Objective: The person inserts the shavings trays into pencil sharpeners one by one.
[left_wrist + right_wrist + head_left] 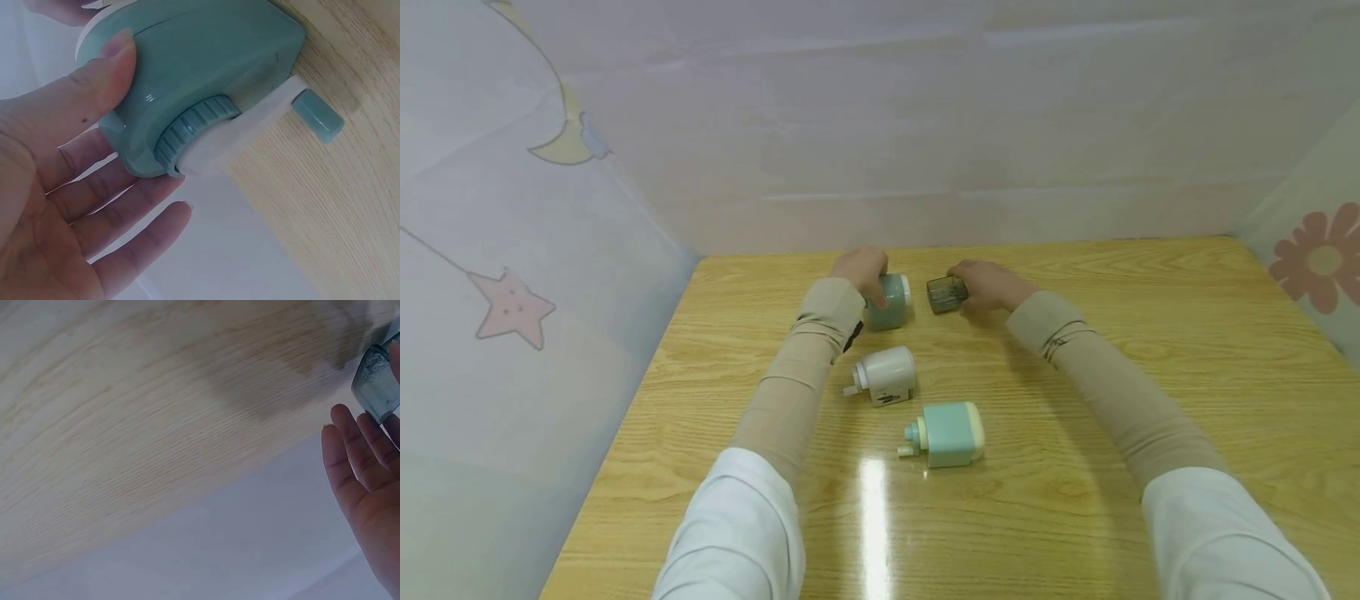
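On the far part of the table, my left hand [861, 272] grips a dark green crank pencil sharpener [891, 302], its thumb over the body and some fingers beneath. In the left wrist view a ribbed ring, a pale crank arm [250, 128] and a green knob [320, 116] show on the sharpener. My right hand [991, 285] holds a clear smoky shavings drawer [945, 295] just right of the sharpener. Only part of that drawer [377, 384] appears at the edge of the right wrist view, where some fingers stretch out below it.
Nearer to me lie a white pencil sharpener [889, 375] with a small printed picture and a teal and cream pencil sharpener [951, 435], their cranks pointing left. Printed cloth walls stand behind and beside the wooden table [1112, 333].
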`<move>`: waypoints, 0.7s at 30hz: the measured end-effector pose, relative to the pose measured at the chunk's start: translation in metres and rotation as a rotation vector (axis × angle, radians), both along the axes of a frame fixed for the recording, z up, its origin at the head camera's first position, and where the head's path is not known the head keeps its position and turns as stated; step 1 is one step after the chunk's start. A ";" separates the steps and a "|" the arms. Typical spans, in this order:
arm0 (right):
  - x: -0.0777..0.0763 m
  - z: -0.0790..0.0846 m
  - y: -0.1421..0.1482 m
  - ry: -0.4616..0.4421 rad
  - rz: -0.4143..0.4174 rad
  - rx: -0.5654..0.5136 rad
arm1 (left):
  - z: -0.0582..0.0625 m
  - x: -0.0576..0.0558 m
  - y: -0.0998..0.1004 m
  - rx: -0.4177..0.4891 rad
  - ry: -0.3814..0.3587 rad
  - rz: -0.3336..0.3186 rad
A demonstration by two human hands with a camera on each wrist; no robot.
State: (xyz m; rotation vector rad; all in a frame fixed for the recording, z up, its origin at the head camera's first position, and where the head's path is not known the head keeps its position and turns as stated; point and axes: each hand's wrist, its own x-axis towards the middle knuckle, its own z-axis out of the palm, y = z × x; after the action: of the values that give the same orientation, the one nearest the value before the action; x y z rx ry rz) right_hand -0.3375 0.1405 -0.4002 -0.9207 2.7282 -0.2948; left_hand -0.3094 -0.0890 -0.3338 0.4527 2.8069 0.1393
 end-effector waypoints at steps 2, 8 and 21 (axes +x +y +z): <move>0.000 0.000 -0.002 0.001 -0.002 -0.004 | 0.001 0.001 0.000 0.001 -0.001 0.004; 0.004 0.000 -0.007 0.015 0.005 -0.028 | 0.003 0.003 0.001 0.012 -0.009 0.016; 0.003 -0.006 -0.014 0.011 0.026 -0.035 | 0.004 0.003 0.003 0.031 -0.018 0.012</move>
State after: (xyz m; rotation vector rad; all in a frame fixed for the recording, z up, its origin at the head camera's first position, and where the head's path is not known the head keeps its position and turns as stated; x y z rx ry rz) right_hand -0.3340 0.1262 -0.4059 -0.9688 2.7270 -0.3342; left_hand -0.3064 -0.0865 -0.3297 0.4402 2.7936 0.1886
